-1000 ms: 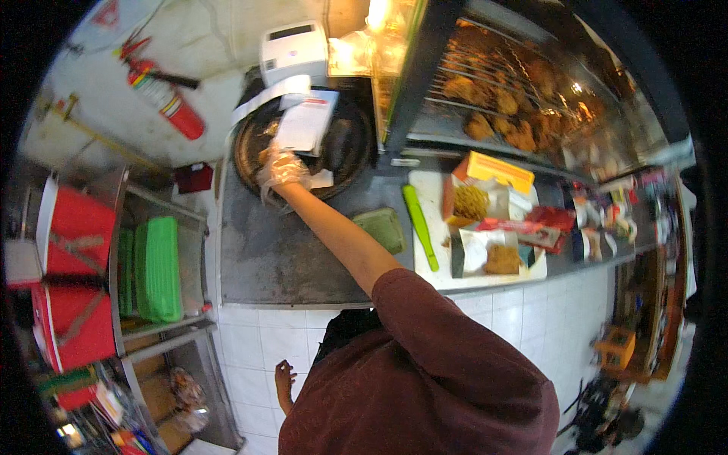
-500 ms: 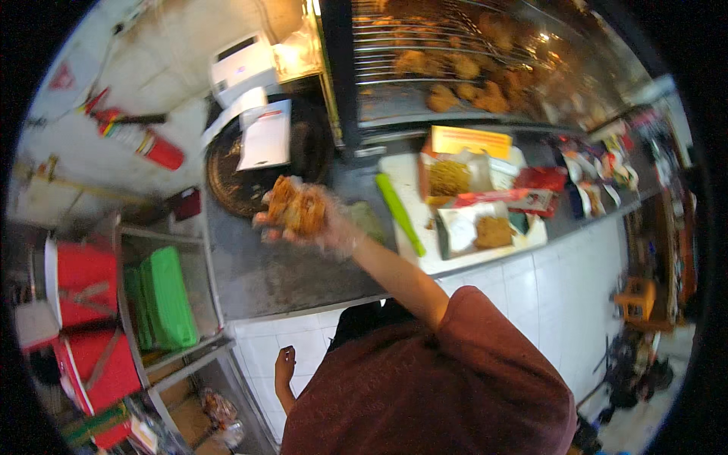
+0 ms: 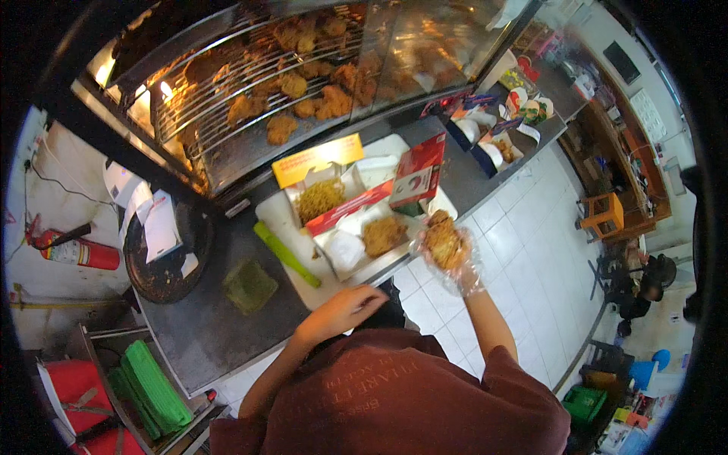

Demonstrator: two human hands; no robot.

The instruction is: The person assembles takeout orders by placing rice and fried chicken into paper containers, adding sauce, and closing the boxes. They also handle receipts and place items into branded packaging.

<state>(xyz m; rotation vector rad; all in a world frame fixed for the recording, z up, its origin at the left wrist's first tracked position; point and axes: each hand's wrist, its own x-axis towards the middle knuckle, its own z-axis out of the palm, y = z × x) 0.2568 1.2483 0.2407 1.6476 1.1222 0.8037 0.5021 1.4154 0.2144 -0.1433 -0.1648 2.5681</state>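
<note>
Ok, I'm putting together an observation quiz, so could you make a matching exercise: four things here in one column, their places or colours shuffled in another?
Column one
1. Fried chicken piece
2. Long flat tool
3. Fire extinguisher
4. Noodle-like food

Column two
A. Red, beside the wall at far left
B. In the box with a yellow flap
C. In the right hand, which wears clear plastic
D. Bright green, at the left end of the white board

Pairs: 1-C, 2-D, 3-A, 4-B
</note>
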